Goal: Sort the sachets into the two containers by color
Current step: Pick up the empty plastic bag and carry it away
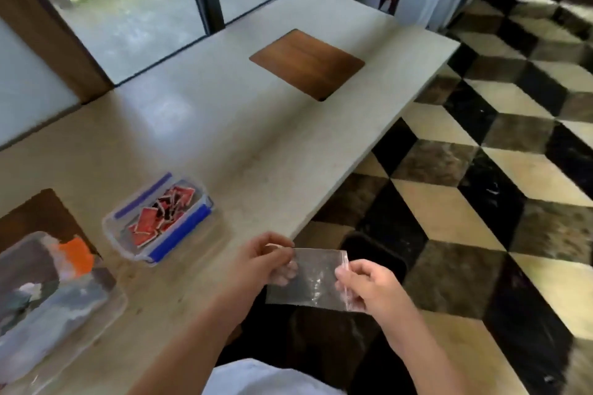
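Both hands hold a clear plastic zip bag (313,279) just past the counter's near edge. My left hand (266,261) pinches the bag's left side, and my right hand (365,285) pinches its right, sealed edge. The bag looks empty. On the counter to the left stands a clear container with blue clips (192,224) holding several red sachets (150,224). At the far left is a second clear container (106,308), blurred, with dark and orange contents (77,255) that I cannot make out.
The pale stone counter (240,138) runs away from me, with a brown wooden square inset (306,64) far off and another (38,215) under the left container. Glass doors (134,9) stand behind. Chequered floor (481,202) lies to the right.
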